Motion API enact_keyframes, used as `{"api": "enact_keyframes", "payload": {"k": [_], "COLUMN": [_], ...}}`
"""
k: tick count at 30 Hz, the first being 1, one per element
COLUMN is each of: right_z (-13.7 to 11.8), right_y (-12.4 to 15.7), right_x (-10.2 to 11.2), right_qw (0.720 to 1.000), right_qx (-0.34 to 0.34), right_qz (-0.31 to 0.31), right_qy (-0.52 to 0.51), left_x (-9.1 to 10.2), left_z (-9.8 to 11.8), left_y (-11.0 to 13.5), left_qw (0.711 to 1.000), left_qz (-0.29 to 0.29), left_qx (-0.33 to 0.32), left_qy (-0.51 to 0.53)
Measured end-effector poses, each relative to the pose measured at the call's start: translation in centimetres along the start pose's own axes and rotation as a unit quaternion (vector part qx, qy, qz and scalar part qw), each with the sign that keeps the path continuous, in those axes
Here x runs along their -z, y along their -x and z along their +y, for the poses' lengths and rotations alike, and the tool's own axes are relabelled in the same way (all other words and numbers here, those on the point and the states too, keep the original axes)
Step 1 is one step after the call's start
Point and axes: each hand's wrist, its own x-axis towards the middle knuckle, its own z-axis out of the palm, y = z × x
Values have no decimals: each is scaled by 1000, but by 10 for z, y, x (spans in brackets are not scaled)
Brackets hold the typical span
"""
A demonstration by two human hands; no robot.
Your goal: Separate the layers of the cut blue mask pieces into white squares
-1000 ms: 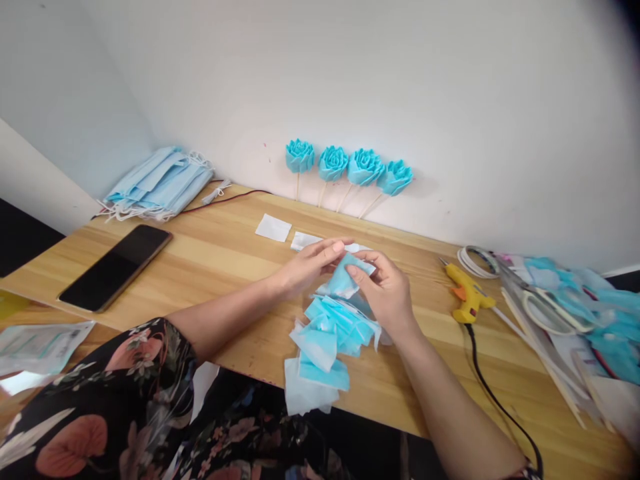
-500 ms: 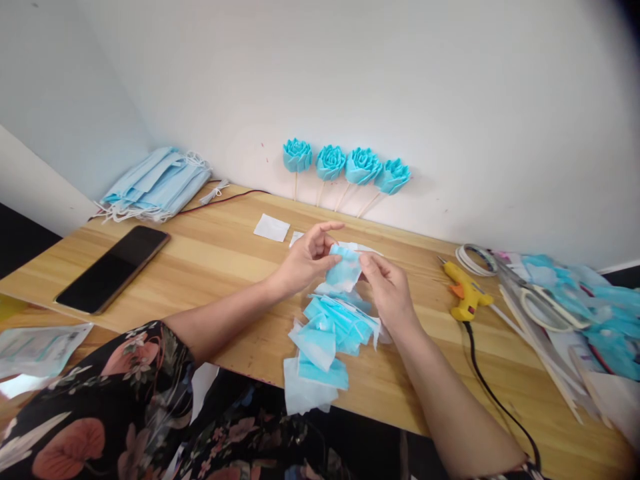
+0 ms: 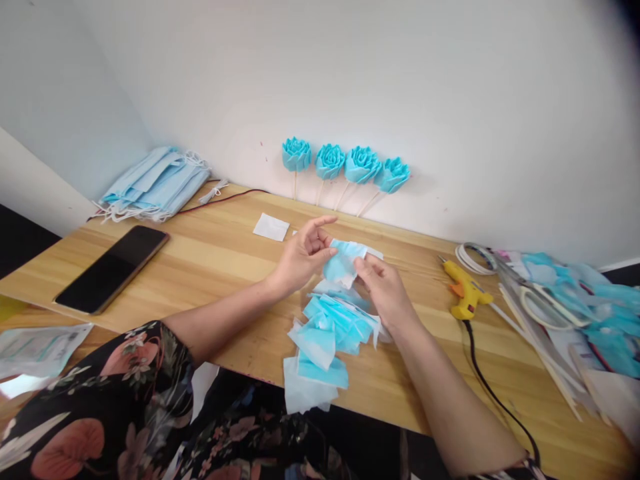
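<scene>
A light blue piece of mask fabric point(image 3: 343, 261) is stretched between my hands above the table. My left hand point(image 3: 305, 257) pinches its left edge between thumb and fingers, with the index finger raised. On the other side, my right hand point(image 3: 383, 283) grips the right edge between thumb and forefinger. Under the hands lies a loose pile of blue and white fabric pieces point(image 3: 340, 323), spilling over the table's front edge. A white strip partly shows behind the right fingers.
Several blue fabric roses point(image 3: 363, 165) on sticks lean against the wall. Left are a stack of face masks point(image 3: 155, 183), a phone point(image 3: 113, 269) and a white square point(image 3: 271, 227). Right are a yellow glue gun point(image 3: 466, 290) with cord, tape rolls point(image 3: 475, 259), scissors point(image 3: 550, 308) and blue scraps point(image 3: 617, 333).
The right hand has shifted slightly left and down along the fabric piece, which now looks turned and more creased. My left hand has moved a little left.
</scene>
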Motion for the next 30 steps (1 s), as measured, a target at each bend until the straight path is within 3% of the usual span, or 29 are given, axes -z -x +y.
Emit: {"api": "enact_keyframes", "payload": {"k": [3, 7, 12, 15, 20, 25, 27, 30], "right_z": [-1, -1, 0, 2, 1, 0, 1, 2], "right_y": [1, 2, 0, -1, -2, -3, -5, -10], "right_x": [-1, 0, 3, 4, 7, 5, 5, 8], "right_qw": [999, 996, 993, 991, 992, 997, 997, 994], "right_qx": [-19, 22, 51, 56, 53, 36, 29, 35], "right_qz": [0, 28, 39, 42, 41, 26, 46, 100], "right_qy": [26, 76, 103, 118, 104, 64, 55, 27], "left_x": [1, 2, 1, 2, 4, 2, 4, 12], "left_z": [1, 3, -1, -5, -6, -3, 5, 31], "left_y": [0, 0, 1, 0, -1, -1, -1, -1], "left_qw": [1000, 997, 989, 990, 995, 997, 998, 993], "left_qz": [0, -5, -67, -83, -47, -48, -43, -30], "left_qx": [6, 55, 124, 109, 87, 66, 45, -36], "left_qy": [5, 48, 52, 39, 27, 3, -26, -109]}}
